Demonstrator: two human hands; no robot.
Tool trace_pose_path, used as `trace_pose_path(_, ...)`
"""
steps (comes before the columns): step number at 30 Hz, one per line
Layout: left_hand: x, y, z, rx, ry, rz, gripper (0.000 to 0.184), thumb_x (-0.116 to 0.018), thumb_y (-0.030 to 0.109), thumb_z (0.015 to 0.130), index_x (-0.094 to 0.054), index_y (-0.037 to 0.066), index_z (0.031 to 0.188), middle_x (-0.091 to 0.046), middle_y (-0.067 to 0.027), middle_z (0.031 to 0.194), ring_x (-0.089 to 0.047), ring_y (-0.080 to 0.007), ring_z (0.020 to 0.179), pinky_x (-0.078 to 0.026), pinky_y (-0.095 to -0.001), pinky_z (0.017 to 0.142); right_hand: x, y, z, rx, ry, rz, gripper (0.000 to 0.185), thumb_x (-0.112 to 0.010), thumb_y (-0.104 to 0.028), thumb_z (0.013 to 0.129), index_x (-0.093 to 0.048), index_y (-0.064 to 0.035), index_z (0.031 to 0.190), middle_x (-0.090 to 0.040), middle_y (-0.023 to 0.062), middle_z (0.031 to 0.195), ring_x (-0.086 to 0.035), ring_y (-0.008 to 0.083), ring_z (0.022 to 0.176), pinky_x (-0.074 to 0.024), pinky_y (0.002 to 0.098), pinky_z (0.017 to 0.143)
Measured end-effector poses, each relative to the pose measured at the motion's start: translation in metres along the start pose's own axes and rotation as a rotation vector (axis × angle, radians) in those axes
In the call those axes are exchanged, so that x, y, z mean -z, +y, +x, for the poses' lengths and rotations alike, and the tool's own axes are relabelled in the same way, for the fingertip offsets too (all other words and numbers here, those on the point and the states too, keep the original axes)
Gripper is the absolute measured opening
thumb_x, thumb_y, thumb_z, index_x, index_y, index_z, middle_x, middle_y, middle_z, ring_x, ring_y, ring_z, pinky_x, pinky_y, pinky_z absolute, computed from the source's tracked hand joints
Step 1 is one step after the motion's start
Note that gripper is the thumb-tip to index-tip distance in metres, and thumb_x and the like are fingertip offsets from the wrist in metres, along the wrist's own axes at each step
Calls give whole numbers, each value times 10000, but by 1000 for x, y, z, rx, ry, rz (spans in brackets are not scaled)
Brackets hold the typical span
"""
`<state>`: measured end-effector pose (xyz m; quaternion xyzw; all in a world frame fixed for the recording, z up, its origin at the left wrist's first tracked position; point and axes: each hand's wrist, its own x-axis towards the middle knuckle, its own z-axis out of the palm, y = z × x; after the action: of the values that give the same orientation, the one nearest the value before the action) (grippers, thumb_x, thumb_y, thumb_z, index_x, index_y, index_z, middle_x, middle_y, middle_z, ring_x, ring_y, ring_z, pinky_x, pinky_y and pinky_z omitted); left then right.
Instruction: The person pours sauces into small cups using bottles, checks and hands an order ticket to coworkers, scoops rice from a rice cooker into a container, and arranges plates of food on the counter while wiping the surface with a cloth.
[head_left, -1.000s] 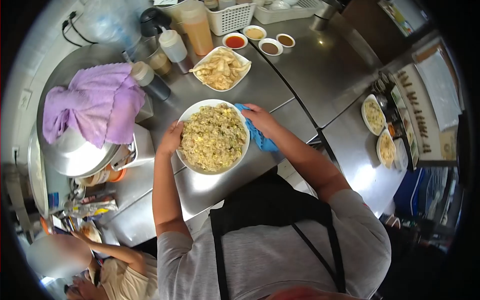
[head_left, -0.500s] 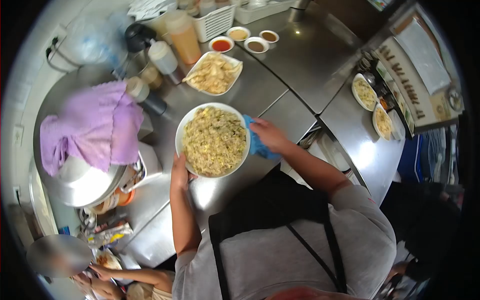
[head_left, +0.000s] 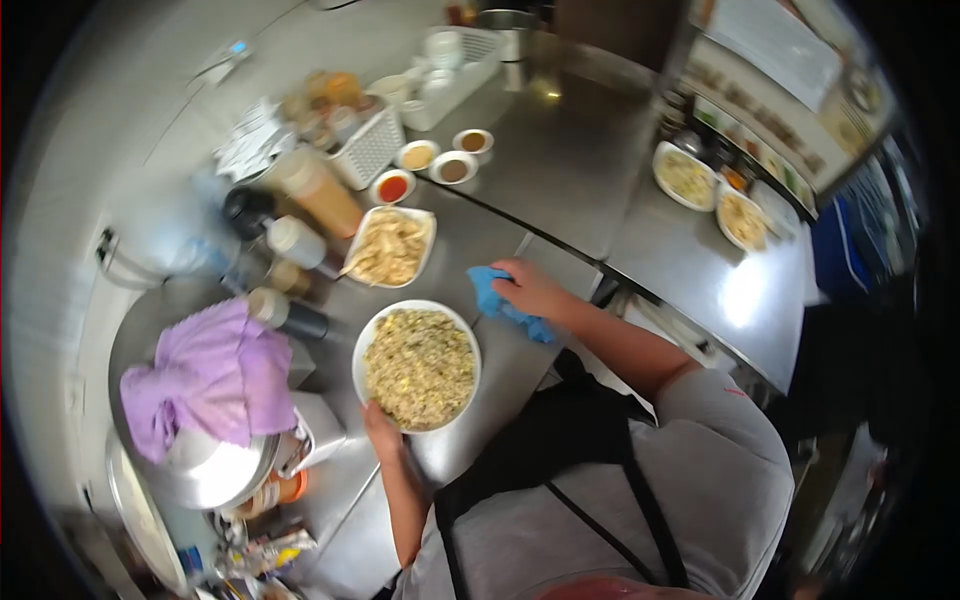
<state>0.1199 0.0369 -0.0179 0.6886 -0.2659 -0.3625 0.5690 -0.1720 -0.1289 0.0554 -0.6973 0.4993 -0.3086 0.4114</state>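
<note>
A round white bowl (head_left: 477,372) heaped with fried rice (head_left: 418,365) is over the steel counter in front of me. My left hand (head_left: 383,432) grips the bowl's near-left rim, thumb on top and the other fingers hidden underneath. To the right of the bowl and apart from it, my right hand (head_left: 532,288) is closed around a crumpled blue cloth (head_left: 490,298). Just beyond the bowl sits a squarish white dish (head_left: 428,255) full of pale, crisp-looking pieces (head_left: 388,246).
Small sauce cups (head_left: 392,187) stand behind the dish, near a white basket (head_left: 372,150). Squeeze bottles (head_left: 300,245) line the left. A purple towel (head_left: 215,375) covers a metal lid (head_left: 215,470). Two filled white bowls (head_left: 686,178) are on the right-hand counter.
My right hand with the blue cloth has come away from the bowl's right side. The bowl sits lower in view, still in my left hand. The camera view has shifted.
</note>
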Motion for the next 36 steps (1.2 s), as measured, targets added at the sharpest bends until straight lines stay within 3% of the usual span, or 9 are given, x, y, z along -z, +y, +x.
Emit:
trace_pose_path(2, 22, -37, 16, -116, -144, 567, 315, -297, 188, 854, -499, -19, 979, -520, -150, 988, -495, -234, 905, -388, -349, 755, -2, 14, 5, 220, 23, -234, 338, -556, -202, 705, -528, -40, 1000, -540, 157, 904, -524, 309, 810, -422, 361, 723)
trace_pose_path(4, -17, 51, -26, 15, -57, 43, 335, -271, 206, 853, -524, -14, 869, -521, -189, 861, -488, -311, 822, -382, -381, 724, -7, 11, -4, 290, 9, -242, 342, -582, -180, 680, -531, -40, 988, -516, 169, 931, -478, 329, 894, -387, 371, 785)
trace_pose_path(5, 3, 19, -24, -143, 75, 575, 403, -239, 270, 873, -515, -23, 896, -511, -225, 903, -482, -339, 858, -367, -386, 771, -28, 46, -12, 425, -4, -327, 343, -574, -179, 679, -532, -49, 993, -501, 184, 946, -458, 345, 914, -365, 400, 803)
trace_pose_path(12, -16, 15, -46, -172, 626, 207, 380, -312, 339, 862, -456, 11, 992, -520, -239, 945, -488, -391, 894, -381, -398, 762, -21, 53, 7, 635, -87, -505, 322, -549, -179, 699, -527, -109, 1013, -469, 139, 1029, -424, 331, 960, -339, 422, 808)
trace_pose_path(16, -41, 21, -78, -346, 795, 239, 307, -355, 219, 852, -401, 11, 1074, -521, -157, 763, -525, -261, 712, -413, -332, 671, -21, 48, 49, 722, -142, -453, 296, -555, -163, 698, -539, -118, 989, -479, 106, 1018, -437, 298, 959, -350, 408, 799)
trace_pose_path(22, -65, 0, -135, -144, 621, 25, 295, -362, 161, 851, -367, 14, 1107, -494, -42, 721, -475, -98, 574, -400, -214, 526, -25, 53, 68, 679, -161, -431, 309, -574, -160, 685, -542, -147, 992, -483, 79, 1015, -442, 282, 961, -354, 397, 800)
trace_pose_path(28, -67, -9, -164, -72, 579, -184, 275, -387, 161, 843, -391, 30, 1085, -473, -30, 677, -466, -97, 532, -387, -220, 491, -23, 51, 68, 711, -130, -220, 436, -595, -170, 646, -489, -108, 1065, -439, 122, 1059, -422, 302, 986, -335, 393, 848)
trace_pose_path(33, -50, -22, -140, -61, 491, 38, 291, -381, 276, 856, -509, 51, 722, -435, -5, 548, -425, -92, 470, -344, -223, 441, -12, 68, 64, 665, 40, 20, 543, -587, -142, 630, -404, -29, 1128, -368, 186, 1105, -373, 326, 1034, -291, 398, 908)
trace_pose_path(36, -33, -22, -118, 149, 115, -418, 341, -376, 331, 854, -458, 77, 642, -387, 1, 474, -335, -99, 353, -273, -241, 318, 7, 75, 45, 627, 130, -101, 567, -608, -128, 605, -396, -40, 1123, -387, 183, 1087, -355, 330, 1048, -282, 397, 912)
